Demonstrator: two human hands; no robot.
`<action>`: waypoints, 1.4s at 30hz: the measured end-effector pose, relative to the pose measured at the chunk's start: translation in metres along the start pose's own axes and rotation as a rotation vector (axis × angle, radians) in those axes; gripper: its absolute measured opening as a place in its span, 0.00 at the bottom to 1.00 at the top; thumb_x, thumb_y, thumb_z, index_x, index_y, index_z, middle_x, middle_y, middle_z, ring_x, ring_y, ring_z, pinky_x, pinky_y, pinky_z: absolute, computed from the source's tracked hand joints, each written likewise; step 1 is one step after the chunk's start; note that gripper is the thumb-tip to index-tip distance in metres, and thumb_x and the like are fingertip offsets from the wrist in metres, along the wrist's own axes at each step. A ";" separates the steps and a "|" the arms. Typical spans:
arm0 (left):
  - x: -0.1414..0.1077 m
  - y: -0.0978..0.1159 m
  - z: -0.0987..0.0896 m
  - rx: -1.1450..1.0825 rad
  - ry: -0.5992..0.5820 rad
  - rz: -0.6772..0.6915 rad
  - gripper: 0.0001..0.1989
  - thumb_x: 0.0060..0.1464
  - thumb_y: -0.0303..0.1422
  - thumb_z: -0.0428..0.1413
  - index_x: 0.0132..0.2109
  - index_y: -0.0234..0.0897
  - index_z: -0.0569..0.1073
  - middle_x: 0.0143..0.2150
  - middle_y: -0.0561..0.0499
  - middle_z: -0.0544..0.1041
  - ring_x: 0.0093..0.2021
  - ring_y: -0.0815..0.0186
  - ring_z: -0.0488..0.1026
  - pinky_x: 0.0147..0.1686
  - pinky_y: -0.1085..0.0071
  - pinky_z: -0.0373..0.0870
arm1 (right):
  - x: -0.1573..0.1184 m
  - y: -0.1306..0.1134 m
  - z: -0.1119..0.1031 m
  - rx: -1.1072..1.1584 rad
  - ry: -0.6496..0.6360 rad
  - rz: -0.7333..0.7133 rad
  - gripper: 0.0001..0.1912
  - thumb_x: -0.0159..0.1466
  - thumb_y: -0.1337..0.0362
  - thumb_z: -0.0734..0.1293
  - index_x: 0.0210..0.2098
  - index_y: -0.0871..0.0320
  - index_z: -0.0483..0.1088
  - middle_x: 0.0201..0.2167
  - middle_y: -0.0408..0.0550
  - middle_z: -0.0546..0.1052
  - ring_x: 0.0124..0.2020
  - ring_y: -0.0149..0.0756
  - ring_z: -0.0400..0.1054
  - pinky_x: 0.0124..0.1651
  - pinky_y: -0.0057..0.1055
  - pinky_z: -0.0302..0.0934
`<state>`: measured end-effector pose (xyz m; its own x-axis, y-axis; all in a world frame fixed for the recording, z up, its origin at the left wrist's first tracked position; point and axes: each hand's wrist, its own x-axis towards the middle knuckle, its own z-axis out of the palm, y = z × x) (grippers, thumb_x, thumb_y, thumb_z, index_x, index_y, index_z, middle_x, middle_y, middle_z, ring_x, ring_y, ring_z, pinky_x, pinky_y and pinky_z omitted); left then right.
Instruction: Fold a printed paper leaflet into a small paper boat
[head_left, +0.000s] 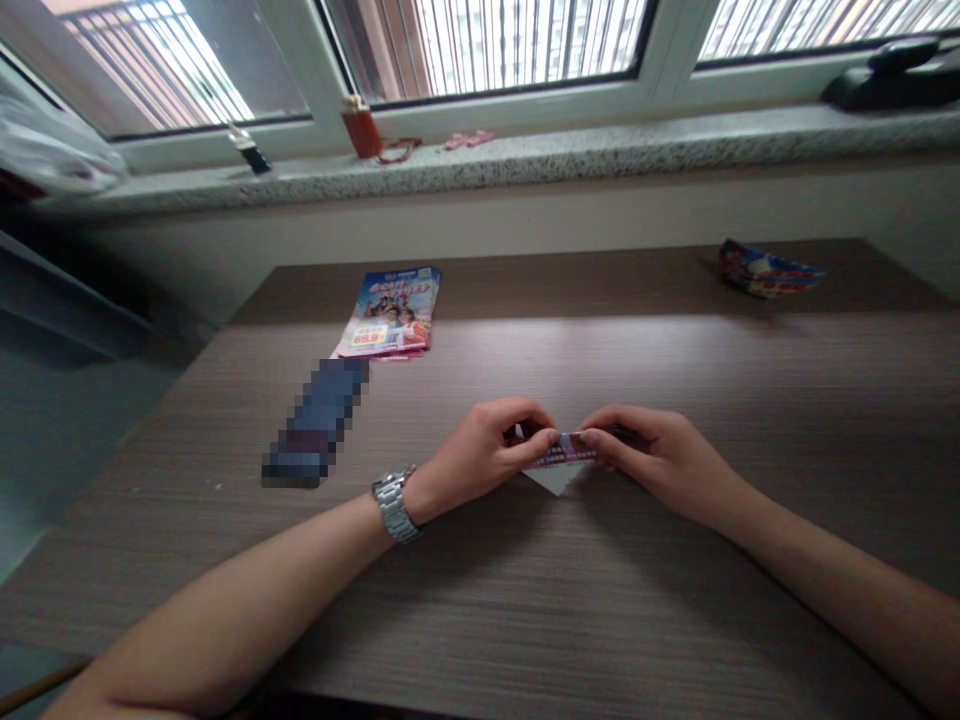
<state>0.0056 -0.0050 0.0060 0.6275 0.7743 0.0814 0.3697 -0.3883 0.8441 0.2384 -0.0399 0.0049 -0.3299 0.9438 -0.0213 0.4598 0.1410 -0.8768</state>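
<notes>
My left hand [499, 445], with a metal watch [396, 504] on its wrist, pinches the left side of a small folded paper leaflet [564, 452]. On the other side, my right hand [651, 452] grips the same leaflet between thumb and fingers. A strip of purple and red print with white lettering shows between the two thumbs. Below that strip a pale triangular corner points toward me. The fingers hide the leaflet's outer ends and back. Both hands are low over the wooden table, near its middle.
A stack of printed leaflets [394, 315] lies at the back left of the table [480, 620], with a pixelated dark flat object [316, 422] in front of it. A folded printed paper piece [769, 272] stands at the back right. Small items, including a red container [363, 132], line the windowsill [600, 145].
</notes>
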 end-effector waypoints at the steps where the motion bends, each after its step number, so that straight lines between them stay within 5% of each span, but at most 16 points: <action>1: 0.000 0.000 0.000 -0.001 0.001 0.003 0.10 0.65 0.36 0.55 0.40 0.34 0.76 0.33 0.53 0.75 0.33 0.71 0.67 0.33 0.75 0.61 | 0.000 0.000 0.000 -0.001 -0.004 -0.001 0.15 0.68 0.53 0.65 0.37 0.57 0.77 0.26 0.44 0.78 0.27 0.33 0.69 0.30 0.28 0.61; 22: 0.002 0.003 -0.002 -0.042 -0.057 -0.028 0.10 0.63 0.36 0.55 0.38 0.33 0.76 0.31 0.53 0.74 0.32 0.71 0.68 0.33 0.76 0.62 | 0.001 0.006 0.002 0.093 -0.041 0.076 0.19 0.65 0.48 0.66 0.36 0.58 0.77 0.27 0.46 0.78 0.28 0.34 0.71 0.32 0.29 0.65; 30: 0.003 0.007 -0.004 -0.062 -0.165 -0.018 0.11 0.64 0.38 0.55 0.41 0.34 0.76 0.34 0.52 0.77 0.34 0.70 0.71 0.35 0.75 0.65 | -0.001 0.007 0.003 0.053 -0.088 0.050 0.18 0.67 0.49 0.66 0.35 0.58 0.77 0.27 0.45 0.77 0.28 0.34 0.69 0.32 0.29 0.63; 42: 0.003 0.002 -0.001 -0.130 -0.118 -0.068 0.10 0.63 0.36 0.56 0.38 0.33 0.76 0.30 0.54 0.73 0.30 0.72 0.66 0.30 0.77 0.62 | 0.001 0.003 0.001 0.165 -0.054 0.098 0.18 0.66 0.49 0.66 0.32 0.57 0.76 0.24 0.45 0.77 0.25 0.33 0.69 0.30 0.30 0.64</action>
<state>0.0074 -0.0029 0.0082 0.6827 0.7299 -0.0340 0.3267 -0.2634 0.9077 0.2389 -0.0383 0.0020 -0.3356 0.9327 -0.1323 0.3516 -0.0063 -0.9361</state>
